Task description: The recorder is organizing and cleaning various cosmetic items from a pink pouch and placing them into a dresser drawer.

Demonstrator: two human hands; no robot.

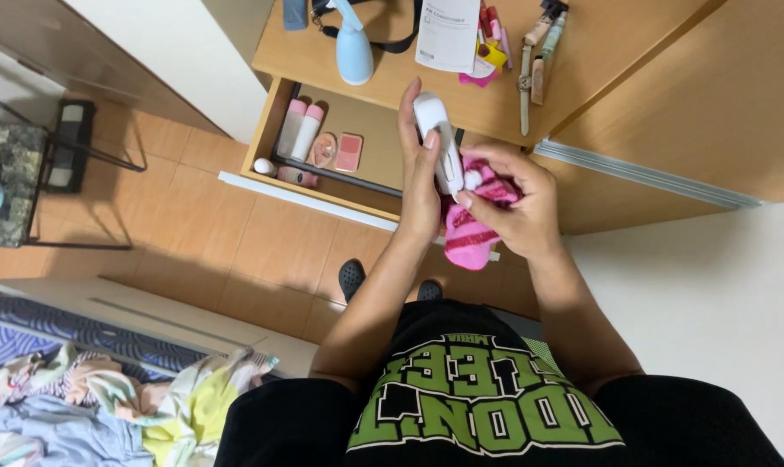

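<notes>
My left hand grips a white handheld device; my right hand, beside it, pinches a pink cloth.

Both bare forearms reach forward and angle inward, meeting close together. The left hand stands upright, fingers extended and thumb wrapped in a grip. The right hand curls inward, fingers bent in a clutch, fingertips near the left palm.

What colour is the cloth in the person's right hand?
Bright pink with lighter stripes, the cloth shows best in the head view.
</notes>
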